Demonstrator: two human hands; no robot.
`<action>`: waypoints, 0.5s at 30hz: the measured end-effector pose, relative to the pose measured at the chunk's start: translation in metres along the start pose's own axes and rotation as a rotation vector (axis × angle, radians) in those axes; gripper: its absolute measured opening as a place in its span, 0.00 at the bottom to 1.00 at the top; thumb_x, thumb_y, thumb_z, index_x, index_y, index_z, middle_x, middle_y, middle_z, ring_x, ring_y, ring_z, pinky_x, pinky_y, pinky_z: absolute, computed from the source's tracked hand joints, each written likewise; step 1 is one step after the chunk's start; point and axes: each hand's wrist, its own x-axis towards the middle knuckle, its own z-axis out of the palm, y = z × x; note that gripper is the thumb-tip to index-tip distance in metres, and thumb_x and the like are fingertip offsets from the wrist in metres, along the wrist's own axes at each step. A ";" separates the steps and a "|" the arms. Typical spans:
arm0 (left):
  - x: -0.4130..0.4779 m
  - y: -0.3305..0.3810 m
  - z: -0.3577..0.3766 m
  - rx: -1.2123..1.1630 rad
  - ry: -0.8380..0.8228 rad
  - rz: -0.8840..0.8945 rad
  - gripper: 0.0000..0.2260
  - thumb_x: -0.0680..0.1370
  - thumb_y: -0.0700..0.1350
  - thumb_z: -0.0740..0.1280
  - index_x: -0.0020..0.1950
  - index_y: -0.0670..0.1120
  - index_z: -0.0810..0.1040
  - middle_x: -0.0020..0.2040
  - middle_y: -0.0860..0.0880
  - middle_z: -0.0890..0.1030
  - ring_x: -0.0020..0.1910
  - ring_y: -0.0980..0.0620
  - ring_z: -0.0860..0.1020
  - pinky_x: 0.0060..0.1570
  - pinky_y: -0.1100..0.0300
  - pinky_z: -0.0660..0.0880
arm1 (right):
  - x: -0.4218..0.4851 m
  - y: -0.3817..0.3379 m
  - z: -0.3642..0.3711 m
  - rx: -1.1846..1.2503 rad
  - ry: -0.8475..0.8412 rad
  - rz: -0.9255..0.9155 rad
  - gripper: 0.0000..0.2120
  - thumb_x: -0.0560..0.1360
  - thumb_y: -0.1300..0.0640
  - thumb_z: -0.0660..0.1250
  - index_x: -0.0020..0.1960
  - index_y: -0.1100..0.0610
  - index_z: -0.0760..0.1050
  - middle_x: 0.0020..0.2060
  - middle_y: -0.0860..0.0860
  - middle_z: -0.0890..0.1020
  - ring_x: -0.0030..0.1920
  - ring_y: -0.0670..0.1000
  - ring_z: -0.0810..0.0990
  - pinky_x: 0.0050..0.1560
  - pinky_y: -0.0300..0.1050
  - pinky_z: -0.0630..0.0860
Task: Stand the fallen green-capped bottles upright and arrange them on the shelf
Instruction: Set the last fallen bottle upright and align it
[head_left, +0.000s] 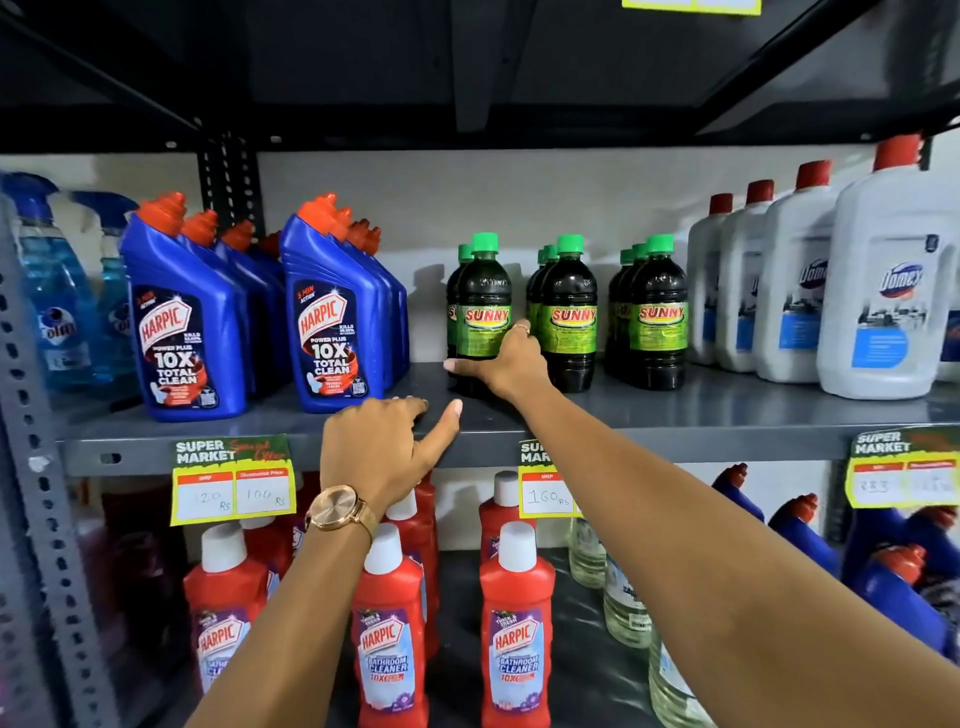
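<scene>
Harpic bottles flank leftmost Sunny bottle, right hand grip clamped; left hand loose, apart.

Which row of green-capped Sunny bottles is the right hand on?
The leftmost row's front bottle, nearest the blue Harpic bottles. The right hand wraps its lower body; the middle row and right row stand untouched.

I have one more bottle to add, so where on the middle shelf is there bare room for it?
The widest bare patch on the middle shelf lies between the blue Harpic bottles and the leftmost Sunny row, though the right hand reaches in there. The front strip is bare. The Sunny rows and Domex bottles are tightly packed.
</scene>
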 end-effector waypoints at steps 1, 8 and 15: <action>0.000 0.000 0.000 0.006 -0.003 0.003 0.32 0.72 0.68 0.45 0.42 0.49 0.83 0.32 0.48 0.83 0.33 0.46 0.79 0.29 0.58 0.68 | 0.000 0.000 0.002 -0.041 0.006 0.010 0.52 0.63 0.38 0.76 0.73 0.66 0.56 0.68 0.61 0.69 0.69 0.63 0.69 0.68 0.56 0.69; 0.000 0.000 0.002 0.030 0.004 -0.004 0.30 0.73 0.67 0.48 0.38 0.49 0.82 0.29 0.47 0.81 0.31 0.45 0.79 0.27 0.59 0.63 | 0.005 0.001 0.005 -0.017 -0.041 0.042 0.39 0.70 0.42 0.69 0.69 0.66 0.63 0.65 0.62 0.74 0.66 0.64 0.72 0.66 0.55 0.70; 0.000 0.000 -0.001 0.015 0.002 0.004 0.29 0.73 0.66 0.49 0.37 0.48 0.82 0.28 0.47 0.81 0.29 0.45 0.78 0.27 0.60 0.63 | 0.006 -0.001 0.006 0.022 -0.064 -0.002 0.35 0.70 0.48 0.73 0.67 0.65 0.62 0.61 0.61 0.76 0.63 0.62 0.75 0.65 0.57 0.72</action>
